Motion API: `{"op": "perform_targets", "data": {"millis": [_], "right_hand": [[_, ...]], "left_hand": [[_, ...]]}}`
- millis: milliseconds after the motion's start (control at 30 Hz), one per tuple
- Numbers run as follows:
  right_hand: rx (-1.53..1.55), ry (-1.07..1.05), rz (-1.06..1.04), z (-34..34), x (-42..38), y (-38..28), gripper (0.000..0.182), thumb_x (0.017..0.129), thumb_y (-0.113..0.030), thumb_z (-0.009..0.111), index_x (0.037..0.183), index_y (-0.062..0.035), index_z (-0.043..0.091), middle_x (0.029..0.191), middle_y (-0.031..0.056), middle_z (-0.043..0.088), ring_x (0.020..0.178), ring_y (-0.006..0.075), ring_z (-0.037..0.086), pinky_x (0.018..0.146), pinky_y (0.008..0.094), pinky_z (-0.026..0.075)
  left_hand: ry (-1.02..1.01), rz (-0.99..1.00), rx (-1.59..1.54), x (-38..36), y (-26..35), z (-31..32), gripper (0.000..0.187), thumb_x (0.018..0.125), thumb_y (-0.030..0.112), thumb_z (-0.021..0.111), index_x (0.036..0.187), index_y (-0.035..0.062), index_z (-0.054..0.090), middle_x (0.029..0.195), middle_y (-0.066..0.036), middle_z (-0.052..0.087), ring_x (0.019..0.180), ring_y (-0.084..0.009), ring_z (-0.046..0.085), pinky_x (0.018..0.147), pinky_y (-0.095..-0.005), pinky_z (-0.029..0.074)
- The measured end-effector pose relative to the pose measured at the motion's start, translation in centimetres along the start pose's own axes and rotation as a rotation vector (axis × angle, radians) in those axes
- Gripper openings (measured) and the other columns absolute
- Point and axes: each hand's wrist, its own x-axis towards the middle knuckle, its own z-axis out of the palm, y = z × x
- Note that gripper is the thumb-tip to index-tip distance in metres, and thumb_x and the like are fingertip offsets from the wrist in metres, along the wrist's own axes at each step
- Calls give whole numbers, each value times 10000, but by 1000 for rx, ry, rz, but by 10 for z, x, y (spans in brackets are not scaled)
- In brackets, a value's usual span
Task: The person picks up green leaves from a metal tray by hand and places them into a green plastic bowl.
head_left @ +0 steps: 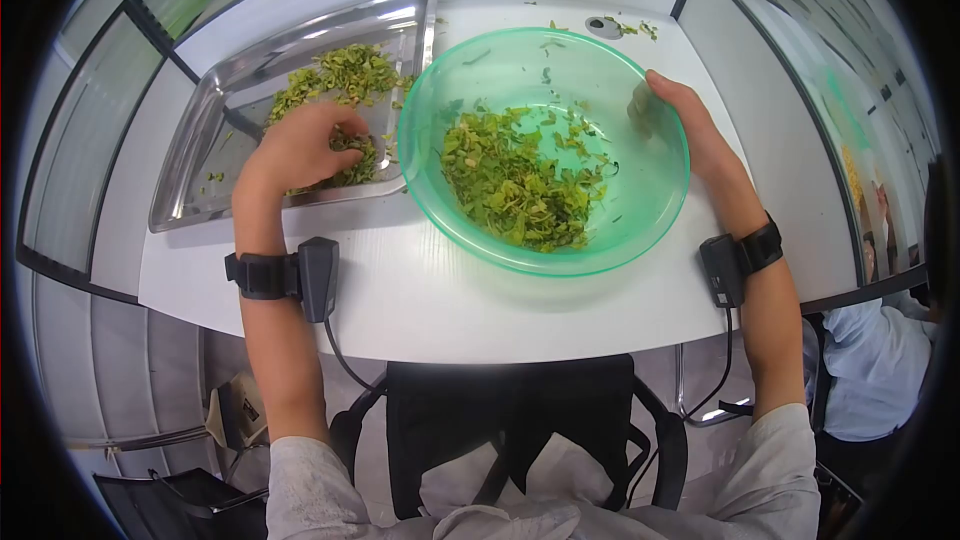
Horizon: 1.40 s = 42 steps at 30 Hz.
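While the right hand (692, 122) is gripping the bowl (645, 202), the half-curled left hand (300, 148), hold unclear, is hanging over leaves (350, 75) left of it.

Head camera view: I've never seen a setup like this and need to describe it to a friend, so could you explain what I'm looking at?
There's no robot here, just a person's two bare hands. The single picture comes from a camera worn on the head, looking forward and down, so you see the arms from above. A black device is strapped to each forearm, with a cable.

On the white table are a metal tray and a green bowl, both with chopped greens inside. The right hand holds the bowl by its rim. The left hand reaches into the tray, fingers curled at the greens; whether it holds any, I can't tell.
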Motion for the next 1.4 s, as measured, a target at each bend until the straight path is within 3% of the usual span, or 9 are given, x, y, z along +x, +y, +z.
{"op": "perform_targets", "data": {"millis": [33, 167, 300, 600, 967, 1133, 1400], "right_hand": [[0, 2, 2, 1, 0, 0, 360, 926, -385, 543, 857, -37, 607, 772, 10, 579, 692, 89, 532, 645, 253, 449], [12, -16, 12, -1, 2, 1, 348, 925, -385, 544, 830, -53, 590, 765, 5, 562, 682, 93, 517, 646, 256, 441], [7, 14, 17, 2, 0, -1, 344, 926, -382, 543, 823, -57, 585, 761, 2, 558, 676, 92, 512, 644, 254, 438], [-1, 9, 20, 3, -1, -3, 346, 927, -386, 541, 842, -55, 594, 763, -3, 563, 686, 84, 519, 639, 250, 440], [11, 10, 0, 3, 0, -1, 357, 923, -393, 547, 864, -45, 604, 766, 3, 569, 680, 85, 526, 625, 247, 445], [-4, 6, 10, 2, 0, -1, 360, 923, -392, 547, 863, -43, 607, 767, 6, 572, 681, 86, 529, 627, 248, 447], [-3, 15, 19, 3, -1, -2, 357, 923, -387, 549, 865, -40, 607, 769, 6, 576, 683, 86, 539, 628, 246, 451]], "left_hand": [[-86, -36, -10, 2, -1, -1, 254, 709, 126, 734, 942, 50, 668, 912, -75, 664, 847, -210, 606, 777, -331, 497], [-37, -97, 16, 2, 7, -5, 199, 737, 124, 702, 921, 57, 672, 830, -78, 667, 739, -197, 615, 696, -326, 496], [154, -57, 14, 2, 15, -6, 159, 764, 148, 680, 888, 51, 658, 785, -69, 666, 683, -187, 615, 642, -317, 487], [279, -71, -16, 2, 26, -10, 146, 799, 158, 663, 889, 44, 648, 796, -52, 681, 662, -172, 624, 622, -303, 482], [260, -79, 12, 3, 26, -11, 109, 770, 144, 675, 830, 57, 653, 766, -41, 672, 666, -159, 621, 621, -298, 474], [408, 52, -77, 7, 19, -5, 79, 747, 85, 674, 807, 41, 649, 738, -15, 664, 654, -111, 600, 605, -262, 454], [436, -8, -117, 5, 28, -12, 123, 753, 60, 642, 870, 50, 677, 777, -12, 665, 662, -96, 572, 602, -252, 454]]}}
